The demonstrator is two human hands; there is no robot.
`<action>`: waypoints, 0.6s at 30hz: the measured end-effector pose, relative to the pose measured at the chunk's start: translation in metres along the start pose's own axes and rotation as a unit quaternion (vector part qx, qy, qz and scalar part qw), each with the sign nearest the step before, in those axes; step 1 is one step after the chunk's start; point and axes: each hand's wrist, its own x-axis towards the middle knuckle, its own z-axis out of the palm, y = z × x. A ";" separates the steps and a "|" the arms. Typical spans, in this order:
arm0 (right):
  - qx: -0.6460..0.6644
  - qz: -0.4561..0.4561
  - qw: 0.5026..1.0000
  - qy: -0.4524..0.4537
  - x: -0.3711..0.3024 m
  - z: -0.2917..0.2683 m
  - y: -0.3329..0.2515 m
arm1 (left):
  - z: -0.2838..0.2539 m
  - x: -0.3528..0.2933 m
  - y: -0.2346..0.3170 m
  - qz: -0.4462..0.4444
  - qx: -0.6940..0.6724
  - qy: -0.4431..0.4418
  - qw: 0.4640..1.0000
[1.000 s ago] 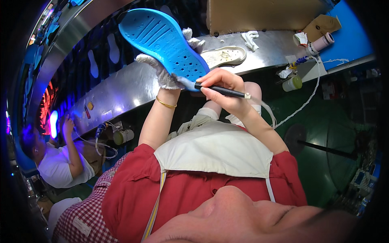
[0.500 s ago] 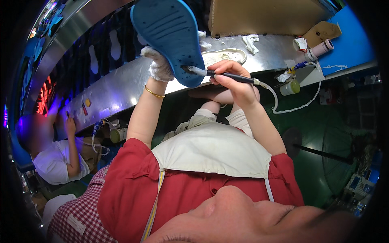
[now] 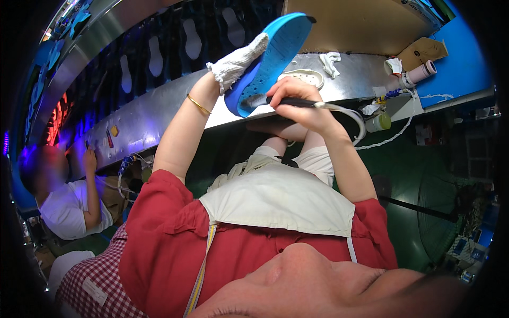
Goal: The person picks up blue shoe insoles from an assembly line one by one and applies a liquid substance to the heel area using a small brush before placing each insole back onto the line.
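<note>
My left hand (image 3: 239, 61), in a white glove, grips a blue shoe sole (image 3: 283, 45) by its side. The sole is held tilted above the metal ledge, its far end up and its near end down toward me. My bare right hand (image 3: 301, 102) is closed on a black-handled brush (image 3: 289, 100) that has a pale tube (image 3: 350, 111) running from its back end. The brush's light bristles rest at the sole's near end, apparently touching it. Behind my right hand, an off-white shoe sole (image 3: 313, 76) lies on the ledge, partly hidden.
Across the front runs a metal ledge (image 3: 185, 98), with a dark conveyor carrying several pale soles (image 3: 192, 40) beyond it. A crumpled white cloth (image 3: 330, 63), a cardboard panel (image 3: 344, 26), a pink roll (image 3: 422, 71) and a green-lidded jar (image 3: 379, 123) are to the right. At left sits another person (image 3: 74, 206).
My left hand has turned the blue sole onto a slant, with its upper end to the right. The brush has stayed near its lower end. The conveyor soles have shifted.
</note>
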 end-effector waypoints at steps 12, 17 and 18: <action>-0.004 0.019 0.997 -0.074 0.008 -0.018 0.003 | -0.004 0.000 -0.003 -0.096 0.000 -0.024 0.995; 0.031 0.011 0.999 -0.031 0.006 -0.028 0.006 | -0.004 -0.002 -0.005 -0.034 -0.042 -0.030 0.998; -0.021 -0.020 0.998 -0.050 0.006 -0.031 0.007 | -0.006 -0.005 -0.004 -0.034 -0.041 -0.031 0.998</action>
